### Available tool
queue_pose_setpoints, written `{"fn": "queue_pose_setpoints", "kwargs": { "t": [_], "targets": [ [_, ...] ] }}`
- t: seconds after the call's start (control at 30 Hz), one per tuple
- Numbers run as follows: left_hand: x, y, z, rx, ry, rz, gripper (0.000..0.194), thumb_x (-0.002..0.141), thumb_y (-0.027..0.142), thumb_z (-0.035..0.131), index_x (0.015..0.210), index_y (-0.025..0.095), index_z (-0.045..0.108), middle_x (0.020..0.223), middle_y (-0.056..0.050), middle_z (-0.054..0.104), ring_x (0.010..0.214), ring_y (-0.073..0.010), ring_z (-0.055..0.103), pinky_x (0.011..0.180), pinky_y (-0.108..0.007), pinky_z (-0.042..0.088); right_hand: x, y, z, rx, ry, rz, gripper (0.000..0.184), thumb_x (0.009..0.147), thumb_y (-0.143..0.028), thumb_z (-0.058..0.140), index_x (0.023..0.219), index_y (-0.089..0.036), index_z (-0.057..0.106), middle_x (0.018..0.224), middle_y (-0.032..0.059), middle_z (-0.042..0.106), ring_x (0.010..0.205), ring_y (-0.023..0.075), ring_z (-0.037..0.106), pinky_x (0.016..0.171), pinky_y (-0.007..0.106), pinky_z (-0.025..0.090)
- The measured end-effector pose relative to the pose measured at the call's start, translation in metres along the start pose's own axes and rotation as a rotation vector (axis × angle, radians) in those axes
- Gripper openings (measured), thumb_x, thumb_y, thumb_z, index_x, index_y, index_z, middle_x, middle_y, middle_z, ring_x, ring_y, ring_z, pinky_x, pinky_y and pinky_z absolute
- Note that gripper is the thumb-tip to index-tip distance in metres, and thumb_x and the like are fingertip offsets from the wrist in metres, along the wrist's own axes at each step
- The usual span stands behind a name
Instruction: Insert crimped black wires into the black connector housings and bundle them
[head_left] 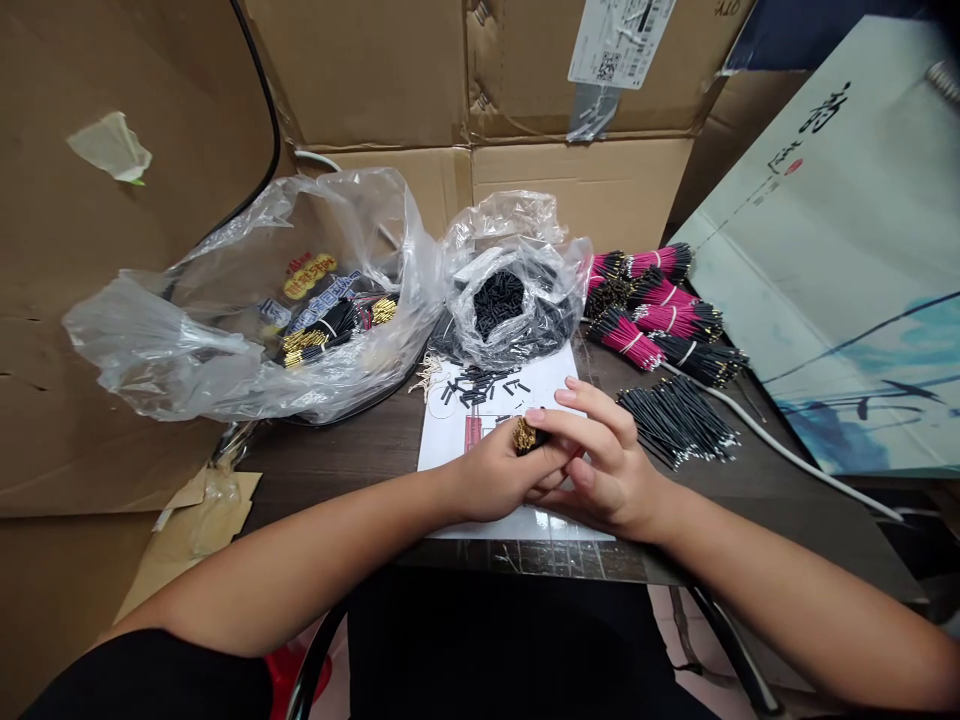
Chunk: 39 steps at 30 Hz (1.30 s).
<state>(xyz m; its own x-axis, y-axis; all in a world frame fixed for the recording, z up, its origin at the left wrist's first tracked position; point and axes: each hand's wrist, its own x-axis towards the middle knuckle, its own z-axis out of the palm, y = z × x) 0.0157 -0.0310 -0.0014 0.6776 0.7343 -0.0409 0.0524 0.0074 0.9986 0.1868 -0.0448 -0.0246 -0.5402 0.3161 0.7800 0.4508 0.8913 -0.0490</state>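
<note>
My left hand (491,470) is closed around a bundle of black wires with gold-coloured metal tips (525,436), held over the white paper. The tips face up between thumb and fingers. My right hand (611,465) meets it from the right, its fingers bent over the bundle and one fingertip against the black part beside the tips. Most of the bundle is hidden by both hands. Just beyond the hands, short black sleeves (480,383) lie loose on the white paper (442,440). Right of my right hand lies a spread of loose black wires (679,420).
An open plastic bag of black sleeves (499,300) stands behind the paper. Left of it, a large clear bag (187,350) holds wire bundles. Tied pink and black bundles (667,310) are piled at the right, near a white cable (787,445). Cardboard (375,70) walls the back.
</note>
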Motion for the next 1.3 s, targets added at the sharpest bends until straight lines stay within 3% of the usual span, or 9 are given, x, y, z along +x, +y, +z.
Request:
{"fn": "queue_pose_setpoints", "kwargs": {
  "t": [0.07,0.13,0.23,0.3,0.53,0.8,1.17,1.3],
  "targets": [
    [0.0,-0.002,-0.003,0.104,-0.024,0.126,0.031,0.092,0.04,0.047,0.075,0.015,0.051,0.068,-0.001,0.052,0.065,-0.0112,0.049,0.065,-0.024,0.042,0.001,0.001,-0.004,0.042,0.007,0.041,0.101,0.071,-0.046,0.075,0.149,-0.028,0.014,0.146,0.0126,0.034,0.13,0.0324,0.039,0.109,0.06,0.037],
    [0.0,-0.001,-0.007,0.229,-0.024,0.204,0.03,0.096,0.036,0.041,0.076,0.016,0.049,0.067,0.001,0.052,0.063,-0.0096,0.048,0.065,-0.023,0.041,0.001,0.002,-0.008,0.065,0.031,0.132,0.095,0.074,-0.054,0.069,0.149,-0.02,0.021,0.144,0.0163,0.034,0.13,0.0354,0.039,0.109,0.06,0.036],
    [0.001,-0.001,-0.013,0.433,-0.023,0.265,0.026,0.097,0.033,0.039,0.079,0.016,0.049,0.064,0.002,0.051,0.059,-0.0084,0.048,0.065,-0.022,0.04,-0.001,0.004,-0.013,0.063,0.042,0.256,0.053,0.085,-0.035,0.061,0.134,-0.021,0.049,0.125,0.0122,0.055,0.117,0.0288,0.053,0.105,0.055,0.041],
    [0.003,-0.001,-0.016,0.543,-0.031,0.291,0.023,0.097,0.032,0.04,0.083,0.016,0.049,0.063,0.003,0.051,0.057,-0.0087,0.049,0.063,-0.022,0.039,-0.003,0.006,-0.013,0.068,0.06,0.293,0.039,0.083,-0.019,0.062,0.121,-0.023,0.057,0.107,0.0071,0.064,0.101,0.0227,0.06,0.1,0.051,0.045],
    [0.005,-0.006,-0.024,0.782,0.027,0.318,0.008,0.09,0.02,0.044,0.092,0.018,0.052,0.072,0.001,0.061,0.066,-0.0117,0.058,0.063,-0.02,0.041,-0.001,0.007,-0.011,0.08,0.081,0.346,0.029,0.076,-0.01,0.069,0.103,-0.02,0.062,0.092,0.0029,0.068,0.087,0.0172,0.061,0.093,0.044,0.048],
    [0.007,-0.007,-0.031,1.036,0.043,0.371,0.012,0.088,0.019,0.045,0.097,0.018,0.052,0.081,0.0,0.068,0.068,-0.0124,0.063,0.059,-0.02,0.04,0.001,0.003,-0.011,0.105,0.068,0.447,0.026,0.079,-0.012,0.068,0.104,-0.019,0.063,0.094,0.0042,0.068,0.089,0.0173,0.061,0.088,0.039,0.048],
    [0.007,-0.007,-0.028,1.138,0.056,0.33,0.014,0.089,0.023,0.044,0.1,0.02,0.053,0.078,0.001,0.069,0.072,-0.0143,0.066,0.06,-0.021,0.041,0.004,0.001,-0.014,0.153,-0.001,0.567,0.006,0.086,-0.013,0.058,0.089,-0.017,0.059,0.083,0.0029,0.062,0.078,0.0149,0.057,0.075,0.034,0.045],
    [0.006,-0.005,-0.026,1.175,0.083,0.341,0.019,0.082,0.021,0.05,0.1,0.021,0.053,0.083,0.002,0.07,0.074,-0.0164,0.067,0.059,-0.023,0.042,0.005,-0.002,-0.018,0.09,0.077,0.561,0.009,0.08,-0.01,0.061,0.085,-0.017,0.058,0.077,0.0029,0.059,0.073,0.0149,0.055,0.069,0.034,0.046]
  ]
}}
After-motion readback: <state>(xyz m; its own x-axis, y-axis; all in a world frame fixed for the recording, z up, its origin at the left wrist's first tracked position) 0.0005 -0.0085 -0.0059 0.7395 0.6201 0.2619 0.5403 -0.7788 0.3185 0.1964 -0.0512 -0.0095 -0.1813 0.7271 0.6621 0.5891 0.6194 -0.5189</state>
